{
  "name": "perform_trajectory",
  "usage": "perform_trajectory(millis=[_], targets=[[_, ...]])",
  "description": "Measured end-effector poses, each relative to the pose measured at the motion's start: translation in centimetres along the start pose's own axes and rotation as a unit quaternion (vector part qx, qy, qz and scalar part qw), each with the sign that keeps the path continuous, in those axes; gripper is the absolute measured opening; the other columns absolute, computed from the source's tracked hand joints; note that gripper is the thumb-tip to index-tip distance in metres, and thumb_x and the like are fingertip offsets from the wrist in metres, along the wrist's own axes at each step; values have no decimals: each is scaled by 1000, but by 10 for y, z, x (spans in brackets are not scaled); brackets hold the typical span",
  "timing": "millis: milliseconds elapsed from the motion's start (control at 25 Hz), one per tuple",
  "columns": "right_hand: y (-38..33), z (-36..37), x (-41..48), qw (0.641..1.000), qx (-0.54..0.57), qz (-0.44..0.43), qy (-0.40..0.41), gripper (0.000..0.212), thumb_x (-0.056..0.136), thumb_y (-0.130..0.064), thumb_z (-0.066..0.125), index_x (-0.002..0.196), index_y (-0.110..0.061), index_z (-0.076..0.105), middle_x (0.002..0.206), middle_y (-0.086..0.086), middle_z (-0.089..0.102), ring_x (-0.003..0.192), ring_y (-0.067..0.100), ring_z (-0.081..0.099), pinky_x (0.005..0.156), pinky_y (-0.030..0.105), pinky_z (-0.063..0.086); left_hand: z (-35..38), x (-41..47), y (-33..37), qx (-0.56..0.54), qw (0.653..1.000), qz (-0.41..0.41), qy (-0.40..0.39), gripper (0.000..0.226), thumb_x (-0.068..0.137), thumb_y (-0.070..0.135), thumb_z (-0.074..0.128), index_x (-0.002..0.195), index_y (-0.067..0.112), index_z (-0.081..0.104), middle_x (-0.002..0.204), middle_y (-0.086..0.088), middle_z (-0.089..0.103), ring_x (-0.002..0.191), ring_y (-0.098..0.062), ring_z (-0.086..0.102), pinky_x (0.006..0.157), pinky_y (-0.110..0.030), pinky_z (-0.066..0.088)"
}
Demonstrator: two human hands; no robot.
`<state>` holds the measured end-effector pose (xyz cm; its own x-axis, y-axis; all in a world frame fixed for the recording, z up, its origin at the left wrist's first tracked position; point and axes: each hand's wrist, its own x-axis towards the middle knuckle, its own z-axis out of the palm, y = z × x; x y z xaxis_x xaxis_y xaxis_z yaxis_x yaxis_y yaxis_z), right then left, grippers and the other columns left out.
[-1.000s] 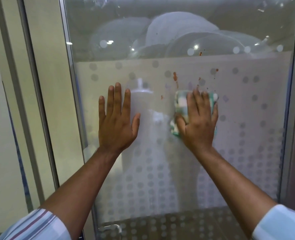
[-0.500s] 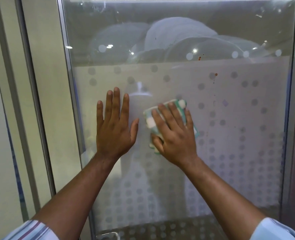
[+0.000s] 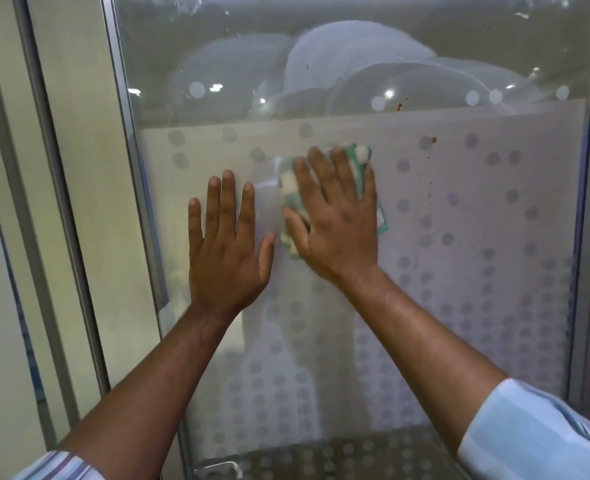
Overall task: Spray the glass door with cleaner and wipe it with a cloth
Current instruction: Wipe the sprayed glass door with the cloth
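The right hand (image 3: 335, 220) presses a green-checked cloth (image 3: 359, 157) flat, fingers spread, against the glass door (image 3: 459, 271); the left hand (image 3: 227, 254) braces open-palmed just beside it. Wiping looks underway: reddish spots (image 3: 433, 140) remain up right, smears above.

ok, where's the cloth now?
Head view: cloth is flat under the right hand on the glass door, centre frame, beside the left hand.
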<state>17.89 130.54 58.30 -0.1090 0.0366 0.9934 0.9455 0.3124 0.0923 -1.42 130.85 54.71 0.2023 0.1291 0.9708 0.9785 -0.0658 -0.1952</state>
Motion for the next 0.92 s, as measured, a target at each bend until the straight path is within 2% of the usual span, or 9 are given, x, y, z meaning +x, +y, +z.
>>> perform_trajectory(millis=[120,200,280,360,440,560,680,800,920], targets=[[1,-2,-81,998,0,-64,-29,68,99,-38,60,161,-16,46,171,11,40,163,37,26,125,70,23,0,1,-2,-3,1000,4,-4,79,114,52,36,174,6,15,182,-24,10,170,-41,9,137,-63,11],[19,-8,-122,996,-21,-71,-41,70,94,-36,65,160,-16,49,169,11,43,161,37,30,124,71,26,-1,1,-2,-2,1000,2,-5,79,114,52,36,174,6,15,182,-24,10,170,-41,9,137,-63,12],[44,-10,-123,998,-41,-10,-37,73,92,-38,66,160,-18,48,169,10,43,160,37,32,125,70,26,0,0,-1,1,1000,-1,-7,78,114,51,36,174,7,13,182,-23,9,170,-40,8,137,-63,11],[57,-7,-93,995,-45,92,-5,70,94,-39,62,160,-19,48,169,10,43,160,37,33,126,68,24,0,0,0,5,1000,-1,-9,78,114,51,36,175,7,13,182,-23,9,170,-41,8,137,-63,11],[50,-3,-58,990,-32,135,13,68,98,-41,57,161,-19,47,170,10,42,160,37,32,127,68,22,-1,1,-1,4,1000,-3,-8,78,114,50,36,174,7,12,182,-24,9,170,-41,8,137,-63,12],[25,-1,-47,997,-17,68,5,70,98,-43,58,162,-16,45,171,11,39,162,39,28,128,68,18,1,0,-1,4,1000,3,-4,78,114,50,37,174,6,12,182,-24,8,170,-41,8,137,-64,11],[12,-8,-95,999,2,-18,-26,72,95,-40,64,160,-15,48,171,12,40,162,39,28,126,70,21,2,-1,-2,-2,1000,10,-4,79,115,52,35,175,7,9,182,-25,7,170,-42,6,137,-64,9],[27,-10,-149,996,3,-71,-55,73,90,-38,69,158,-16,51,168,12,44,161,39,30,125,70,25,3,-2,-3,-1,1000,10,-1,78,115,51,33,175,9,6,182,-25,5,170,-42,4,136,-63,7],[64,-14,-169,995,-11,-84,-46,68,95,-41,67,157,-17,53,166,11,46,159,38,35,123,70,30,2,-2,-2,-12,1000,9,9,77,115,50,32,175,9,9,182,-24,7,170,-42,5,136,-62,6]])
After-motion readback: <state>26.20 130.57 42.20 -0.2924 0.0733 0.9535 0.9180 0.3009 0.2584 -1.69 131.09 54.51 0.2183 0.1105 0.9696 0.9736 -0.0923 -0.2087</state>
